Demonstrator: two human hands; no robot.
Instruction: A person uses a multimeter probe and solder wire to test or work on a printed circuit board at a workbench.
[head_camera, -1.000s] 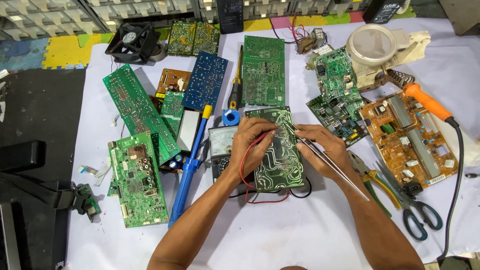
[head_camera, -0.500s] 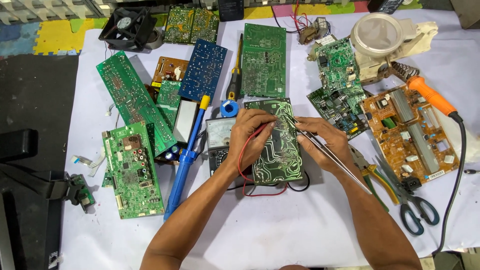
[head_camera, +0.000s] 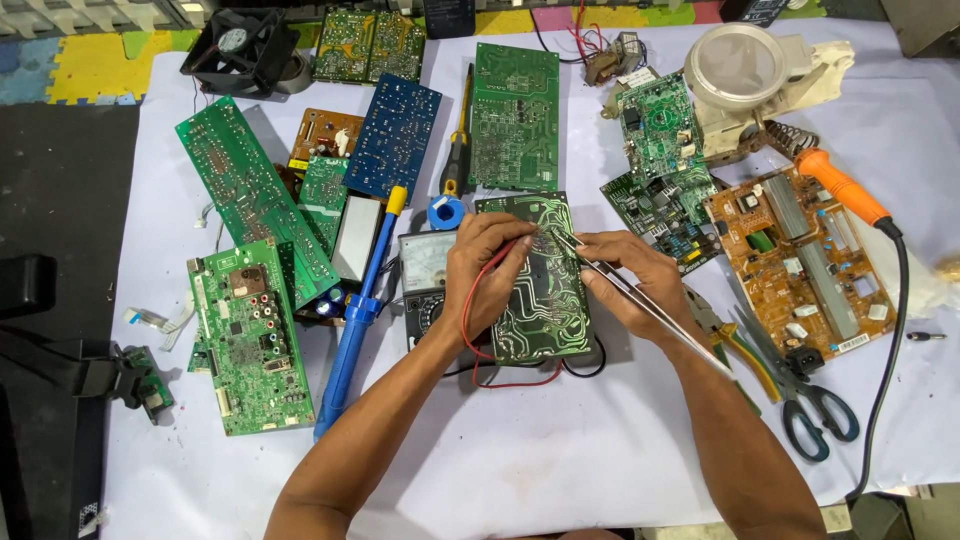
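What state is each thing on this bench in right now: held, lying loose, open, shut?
Left hand: shut on a red probe lead, resting on the board.
Right hand: shut on tweezers.
Tweezers: held, tips on the board.
Green circuit board: lying flat, trace side up.
Analogue meter: lying face up, partly under the board.
Scissors: lying shut.
Soldering iron: lying loose.
Blue desoldering pump: lying loose.

This is a repair workshop for electronic things. A table with a white cover is full of green circuit boards, a blue board and an orange-brown one. Tools lie all around: a soldering iron with an orange handle, scissors, pliers, a meter with a dial (partly under a board) and a black fan.
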